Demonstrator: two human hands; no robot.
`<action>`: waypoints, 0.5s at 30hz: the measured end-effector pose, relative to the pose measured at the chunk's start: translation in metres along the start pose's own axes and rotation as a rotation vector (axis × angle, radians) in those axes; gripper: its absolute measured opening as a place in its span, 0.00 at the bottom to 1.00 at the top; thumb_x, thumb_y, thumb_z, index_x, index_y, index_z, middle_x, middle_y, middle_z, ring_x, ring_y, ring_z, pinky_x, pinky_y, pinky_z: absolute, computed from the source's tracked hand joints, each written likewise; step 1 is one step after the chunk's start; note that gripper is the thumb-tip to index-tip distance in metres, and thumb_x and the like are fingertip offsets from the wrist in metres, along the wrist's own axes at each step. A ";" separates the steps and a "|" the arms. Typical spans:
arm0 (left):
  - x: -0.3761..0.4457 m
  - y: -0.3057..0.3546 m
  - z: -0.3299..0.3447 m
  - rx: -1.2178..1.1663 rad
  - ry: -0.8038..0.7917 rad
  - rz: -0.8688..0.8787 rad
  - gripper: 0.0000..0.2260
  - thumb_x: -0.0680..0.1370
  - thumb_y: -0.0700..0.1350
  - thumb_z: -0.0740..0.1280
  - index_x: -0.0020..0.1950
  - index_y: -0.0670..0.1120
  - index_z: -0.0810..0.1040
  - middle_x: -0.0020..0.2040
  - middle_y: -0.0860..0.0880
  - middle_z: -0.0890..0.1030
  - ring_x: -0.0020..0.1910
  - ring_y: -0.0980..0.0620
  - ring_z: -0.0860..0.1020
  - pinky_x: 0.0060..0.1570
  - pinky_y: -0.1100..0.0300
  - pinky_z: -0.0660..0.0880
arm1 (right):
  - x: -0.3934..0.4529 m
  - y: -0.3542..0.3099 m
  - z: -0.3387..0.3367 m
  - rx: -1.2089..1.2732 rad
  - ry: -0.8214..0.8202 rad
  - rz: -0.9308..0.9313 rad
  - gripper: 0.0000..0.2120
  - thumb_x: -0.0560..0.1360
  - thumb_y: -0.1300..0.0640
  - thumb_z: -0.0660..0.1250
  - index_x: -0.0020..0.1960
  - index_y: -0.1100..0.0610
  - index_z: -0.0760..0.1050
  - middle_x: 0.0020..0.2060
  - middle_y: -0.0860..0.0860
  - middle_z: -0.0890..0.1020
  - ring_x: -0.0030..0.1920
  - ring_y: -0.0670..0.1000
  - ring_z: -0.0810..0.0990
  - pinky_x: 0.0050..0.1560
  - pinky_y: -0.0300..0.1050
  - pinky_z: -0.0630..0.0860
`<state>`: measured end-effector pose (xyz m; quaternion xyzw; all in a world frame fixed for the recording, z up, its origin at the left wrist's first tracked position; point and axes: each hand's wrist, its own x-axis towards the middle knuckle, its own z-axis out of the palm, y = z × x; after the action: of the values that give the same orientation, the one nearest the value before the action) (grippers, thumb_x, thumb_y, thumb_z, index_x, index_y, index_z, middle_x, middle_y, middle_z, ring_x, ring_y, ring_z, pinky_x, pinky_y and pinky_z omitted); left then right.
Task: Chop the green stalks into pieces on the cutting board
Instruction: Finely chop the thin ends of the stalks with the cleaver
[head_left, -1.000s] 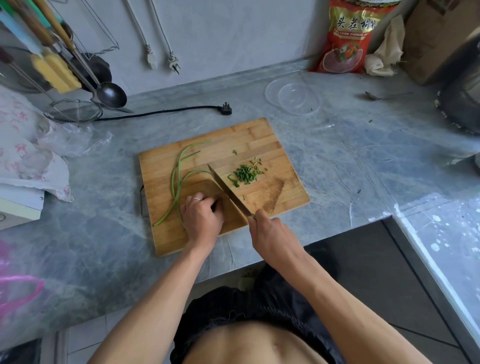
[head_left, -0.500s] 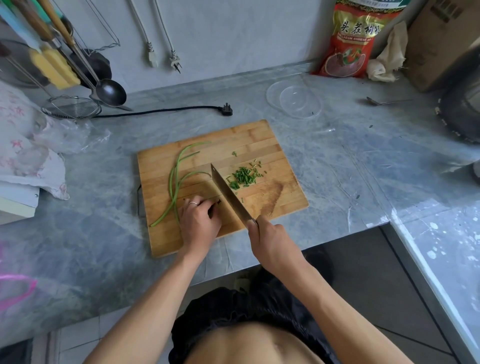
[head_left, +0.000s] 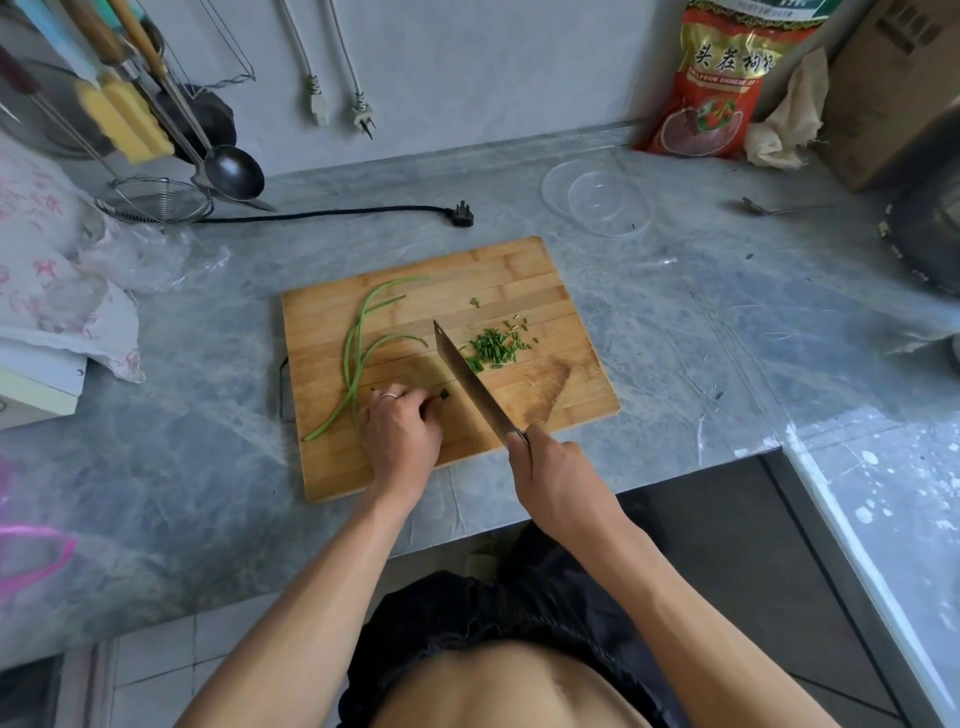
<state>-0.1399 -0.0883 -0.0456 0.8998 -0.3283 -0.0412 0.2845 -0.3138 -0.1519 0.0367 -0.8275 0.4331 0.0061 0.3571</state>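
A bamboo cutting board (head_left: 519, 270) lies on the grey counter. Long green stalks (head_left: 358, 348) curve across its left half. My left hand (head_left: 402, 431) curls over the stalks' near ends, whose cut tips (head_left: 444, 396) poke out past my fingers. My right hand (head_left: 553, 480) grips the handle of a cleaver (head_left: 470, 382); the blade stands on edge just right of those tips, a small gap between them. A pile of chopped green pieces (head_left: 493, 345) lies to the right of the blade.
A clear plastic lid (head_left: 597, 200) and a red snack bag (head_left: 719, 83) sit behind the board. A black cord with plug (head_left: 460, 214), a ladle (head_left: 228, 169) and a wire strainer (head_left: 156, 200) are at back left. A dark pot (head_left: 930, 223) stands at right.
The cleaver blade has turned from lying tilted over the stalks to standing on edge, shifted slightly right. My left hand stays on the stalk ends.
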 end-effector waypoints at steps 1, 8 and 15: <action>0.001 0.002 0.001 0.001 -0.003 0.006 0.04 0.75 0.42 0.71 0.45 0.46 0.86 0.42 0.44 0.82 0.44 0.40 0.77 0.46 0.46 0.73 | -0.001 0.000 -0.001 -0.004 0.004 -0.001 0.18 0.83 0.46 0.52 0.39 0.55 0.62 0.27 0.53 0.70 0.24 0.53 0.65 0.26 0.46 0.61; 0.008 0.014 0.006 0.017 -0.009 0.015 0.04 0.75 0.42 0.71 0.45 0.45 0.85 0.42 0.43 0.83 0.44 0.39 0.78 0.45 0.48 0.74 | -0.001 -0.002 -0.004 -0.061 -0.014 0.016 0.18 0.83 0.44 0.50 0.44 0.56 0.64 0.31 0.55 0.74 0.27 0.55 0.70 0.26 0.46 0.64; 0.004 0.011 0.007 0.036 0.019 0.024 0.03 0.75 0.42 0.72 0.43 0.44 0.85 0.41 0.43 0.82 0.42 0.40 0.77 0.42 0.50 0.73 | -0.003 -0.001 -0.002 -0.070 -0.036 0.014 0.17 0.83 0.43 0.48 0.47 0.56 0.64 0.34 0.57 0.76 0.29 0.58 0.74 0.28 0.47 0.66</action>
<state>-0.1450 -0.1010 -0.0454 0.9011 -0.3370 -0.0235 0.2717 -0.3154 -0.1507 0.0394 -0.8362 0.4320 0.0389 0.3358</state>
